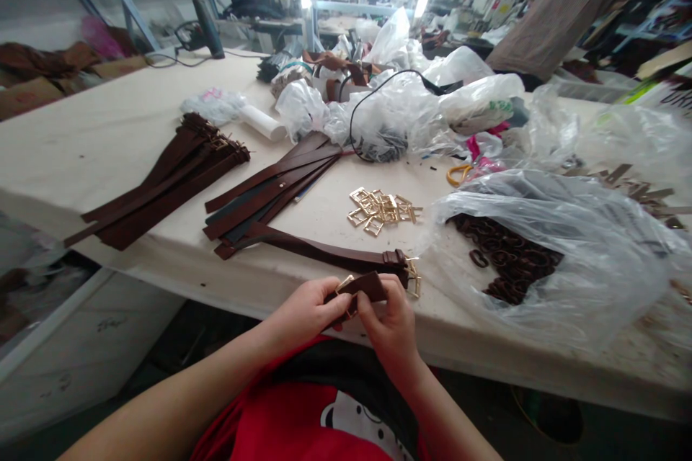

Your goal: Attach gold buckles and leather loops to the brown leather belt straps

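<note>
Between both hands, at the table's front edge, is a dark brown leather strap (370,287) with a gold buckle (344,284) on it. My left hand (308,306) grips the strap at the buckle, thumb on top. My right hand (392,317) pinches the strap's other part with thumb and fingers. Just behind them lies a belt (318,246) with a gold buckle at its right end. Several loose gold buckles (381,209) are heaped farther back. To the right, an open plastic bag (589,259) holds many small brown leather loops (502,259).
Flat brown straps (270,191) lie left of the buckles, and a bundle of buckled belts (167,180) farther left. Plastic bags (394,94), a white roll (262,122) and yellow-handled scissors (458,173) occupy the back. A person's leg (556,14) shows at the upper right.
</note>
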The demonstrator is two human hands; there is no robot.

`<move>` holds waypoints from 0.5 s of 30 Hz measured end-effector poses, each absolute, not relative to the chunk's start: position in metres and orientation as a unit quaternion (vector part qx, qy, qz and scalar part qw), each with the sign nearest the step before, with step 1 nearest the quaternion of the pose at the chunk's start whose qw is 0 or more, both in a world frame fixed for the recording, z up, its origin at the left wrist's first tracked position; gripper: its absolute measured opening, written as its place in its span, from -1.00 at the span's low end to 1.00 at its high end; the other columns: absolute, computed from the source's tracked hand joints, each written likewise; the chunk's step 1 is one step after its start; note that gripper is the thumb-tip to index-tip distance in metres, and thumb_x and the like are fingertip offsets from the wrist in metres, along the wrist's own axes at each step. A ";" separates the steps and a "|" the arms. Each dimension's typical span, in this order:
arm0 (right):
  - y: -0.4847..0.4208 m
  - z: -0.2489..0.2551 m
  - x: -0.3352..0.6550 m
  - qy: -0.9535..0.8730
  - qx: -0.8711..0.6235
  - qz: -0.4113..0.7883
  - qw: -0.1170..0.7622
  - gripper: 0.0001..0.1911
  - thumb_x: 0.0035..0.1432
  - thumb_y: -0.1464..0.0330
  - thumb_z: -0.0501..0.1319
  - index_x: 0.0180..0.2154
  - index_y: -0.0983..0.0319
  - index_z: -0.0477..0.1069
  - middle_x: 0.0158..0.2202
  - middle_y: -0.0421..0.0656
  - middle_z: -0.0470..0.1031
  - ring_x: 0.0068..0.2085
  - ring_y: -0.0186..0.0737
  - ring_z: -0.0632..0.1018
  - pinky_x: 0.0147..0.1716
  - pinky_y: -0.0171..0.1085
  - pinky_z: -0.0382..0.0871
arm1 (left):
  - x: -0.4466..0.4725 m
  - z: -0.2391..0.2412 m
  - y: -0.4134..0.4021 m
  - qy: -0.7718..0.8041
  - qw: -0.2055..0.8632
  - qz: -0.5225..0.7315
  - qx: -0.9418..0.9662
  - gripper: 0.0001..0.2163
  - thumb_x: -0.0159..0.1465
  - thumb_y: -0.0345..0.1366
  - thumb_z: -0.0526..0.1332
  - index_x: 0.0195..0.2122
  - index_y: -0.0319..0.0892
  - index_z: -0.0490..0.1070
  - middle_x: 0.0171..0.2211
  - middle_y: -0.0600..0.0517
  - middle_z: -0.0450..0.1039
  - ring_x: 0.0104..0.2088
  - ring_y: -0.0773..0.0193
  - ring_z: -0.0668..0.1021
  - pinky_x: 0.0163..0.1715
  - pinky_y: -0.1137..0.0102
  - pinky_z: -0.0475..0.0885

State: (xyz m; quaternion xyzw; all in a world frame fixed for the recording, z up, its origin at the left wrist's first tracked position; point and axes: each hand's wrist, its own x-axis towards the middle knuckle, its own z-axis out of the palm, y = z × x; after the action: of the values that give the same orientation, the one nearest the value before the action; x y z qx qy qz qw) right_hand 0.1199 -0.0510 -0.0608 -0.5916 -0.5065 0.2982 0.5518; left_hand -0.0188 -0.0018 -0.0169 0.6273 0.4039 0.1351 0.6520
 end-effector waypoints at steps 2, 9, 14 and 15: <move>-0.050 -0.062 0.121 -0.479 -0.573 0.371 0.551 -0.92 0.06 0.35 0.15 -0.34 0.20 0.30 -0.41 -0.23 0.37 -0.38 -0.30 0.41 -0.36 -0.30 0.31 | -0.018 -0.016 -0.002 0.407 0.647 0.141 0.630 -0.79 0.20 -0.19 0.04 -0.45 -0.23 0.28 -0.54 0.13 0.27 -0.53 0.41 0.37 -0.55 0.53 0.25; -0.058 -0.058 0.120 -0.557 -0.563 0.244 0.559 -0.92 0.03 0.45 0.18 -0.35 0.19 0.36 -0.34 -0.18 0.35 -0.33 -0.29 0.41 -0.34 -0.28 0.33 | -0.018 -0.014 -0.002 0.382 0.664 0.133 0.628 -0.84 0.19 -0.26 0.03 -0.45 -0.22 0.27 -0.53 0.13 0.26 -0.52 0.41 0.36 -0.52 0.54 0.26; -0.054 -0.054 0.123 -0.524 -0.559 0.304 0.566 -0.95 0.02 0.42 0.18 -0.39 0.19 0.36 -0.40 -0.20 0.36 -0.37 -0.30 0.41 -0.37 -0.30 0.31 | -0.020 -0.007 -0.004 0.408 0.593 0.119 0.684 -0.80 0.21 -0.21 0.01 -0.45 -0.22 0.26 -0.54 0.12 0.28 -0.52 0.38 0.37 -0.52 0.52 0.24; -0.051 -0.055 0.123 -0.481 -0.557 0.366 0.570 -0.96 0.03 0.39 0.18 -0.38 0.19 0.34 -0.42 -0.23 0.36 -0.39 -0.32 0.41 -0.38 -0.31 0.31 | -0.020 -0.004 -0.004 0.413 0.576 0.113 0.696 -0.80 0.21 -0.20 0.02 -0.45 -0.21 0.26 -0.55 0.12 0.29 -0.52 0.37 0.37 -0.53 0.52 0.23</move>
State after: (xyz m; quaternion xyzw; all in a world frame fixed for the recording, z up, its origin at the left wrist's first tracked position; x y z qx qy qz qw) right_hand 0.1234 -0.0514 -0.0547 -0.5574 -0.4807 0.3659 0.5696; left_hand -0.0203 -0.0039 -0.0038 0.6961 0.4132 0.1125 0.5762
